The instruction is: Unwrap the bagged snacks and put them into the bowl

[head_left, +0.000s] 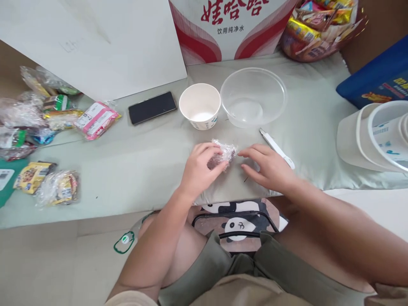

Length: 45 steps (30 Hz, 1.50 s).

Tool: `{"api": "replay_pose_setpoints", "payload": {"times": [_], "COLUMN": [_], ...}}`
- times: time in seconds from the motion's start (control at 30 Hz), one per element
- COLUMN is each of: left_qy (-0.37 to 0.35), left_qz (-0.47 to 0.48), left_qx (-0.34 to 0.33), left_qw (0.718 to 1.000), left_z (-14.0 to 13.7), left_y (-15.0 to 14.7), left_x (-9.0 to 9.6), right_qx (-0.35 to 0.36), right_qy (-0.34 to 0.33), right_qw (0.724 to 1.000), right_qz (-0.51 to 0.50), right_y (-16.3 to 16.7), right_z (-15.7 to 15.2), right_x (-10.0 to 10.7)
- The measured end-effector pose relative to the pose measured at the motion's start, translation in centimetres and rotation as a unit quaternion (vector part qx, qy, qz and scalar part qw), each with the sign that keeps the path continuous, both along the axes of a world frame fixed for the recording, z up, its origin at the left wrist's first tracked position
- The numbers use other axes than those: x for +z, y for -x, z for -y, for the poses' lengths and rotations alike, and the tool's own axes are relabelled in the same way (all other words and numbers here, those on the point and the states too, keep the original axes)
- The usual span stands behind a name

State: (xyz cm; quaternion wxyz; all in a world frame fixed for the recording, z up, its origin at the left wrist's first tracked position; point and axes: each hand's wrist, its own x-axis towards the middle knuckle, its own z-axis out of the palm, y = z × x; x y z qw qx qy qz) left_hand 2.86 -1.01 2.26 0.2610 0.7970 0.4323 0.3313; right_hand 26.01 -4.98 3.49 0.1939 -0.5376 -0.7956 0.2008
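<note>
My left hand [201, 165] curls around a small packet in crinkled clear plastic wrap [225, 154], which rests on the cloth-covered table. Something dark shows through the wrap, but I cannot make out its kind. Just right of it, my right hand [266, 165] holds nothing, its fingers apart and close to the packet's edge. A white utility knife [276, 148] lies beyond my right hand. Behind the packet stand a white paper cup [204, 120] and a clear round plastic bowl [255, 117].
A phone [152, 108] and a pink snack pack [97, 120] lie left of the cup, with several wrapped snacks [59, 111] farther left. White tubs [353, 138] and a blue bag [372, 80] stand right. A printed box [236, 42] and snack basket [314, 53] are behind.
</note>
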Motion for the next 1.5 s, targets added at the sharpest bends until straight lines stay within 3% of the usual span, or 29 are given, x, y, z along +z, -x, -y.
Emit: {"api": "replay_pose_setpoints", "payload": {"times": [0.2, 0.27, 0.33, 0.4, 0.53, 0.6, 0.67, 0.83, 1.07, 1.3, 1.5], "left_qy": [-0.037, -0.002, 0.085, 0.201, 0.372, 0.401, 0.404, 0.373, 0.395, 0.362, 0.411], "left_qz": [0.022, 0.081, 0.187, 0.313, 0.486, 0.515, 0.523, 0.508, 0.411, 0.427, 0.386], "left_qx": [0.033, 0.053, 0.084, 0.117, 0.160, 0.186, 0.222, 0.285, 0.237, 0.270, 0.201], "left_qw": [0.999, 0.995, 0.975, 0.921, 0.775, 0.735, 0.717, 0.722, 0.787, 0.784, 0.801], "left_z": [0.1, 0.2, 0.2, 0.0, -0.7, -1.1, -1.5, -2.4, -2.3, -3.0, -2.5], "left_y": [-0.9, -1.1, -1.2, -1.1, -1.1, -1.0, -0.8, 0.4, 1.1, 2.3, 2.3], "left_x": [-0.4, -0.4, -0.1, 0.3, 1.3, 1.5, 1.5, 1.1, 1.5, 1.3, 1.2], "right_qx": [0.002, 0.003, -0.010, -0.028, -0.018, 0.006, 0.028, 0.045, 0.028, -0.013, -0.031], "right_qy": [0.018, 0.014, 0.007, 0.003, -0.030, -0.055, -0.072, -0.071, -0.073, -0.027, 0.025], "right_qw": [0.998, 0.997, 0.995, 0.993, 0.994, 0.994, 0.993, 0.990, 0.990, 0.991, 0.993], "right_qz": [-0.055, -0.074, -0.096, -0.114, -0.102, -0.091, -0.089, -0.115, -0.121, -0.131, -0.110], "right_y": [0.6, 0.9, 1.1, 1.2, 1.6, 1.8, 2.0, 2.0, 2.8, 2.5, 3.4], "right_z": [0.0, 0.0, -0.1, -0.2, -0.4, -0.6, -0.7, -1.1, -1.9, -1.8, -2.9], "right_x": [-0.2, -0.3, -0.5, -0.7, -1.2, -1.5, -1.6, -1.6, -1.3, -1.7, -0.7]}}
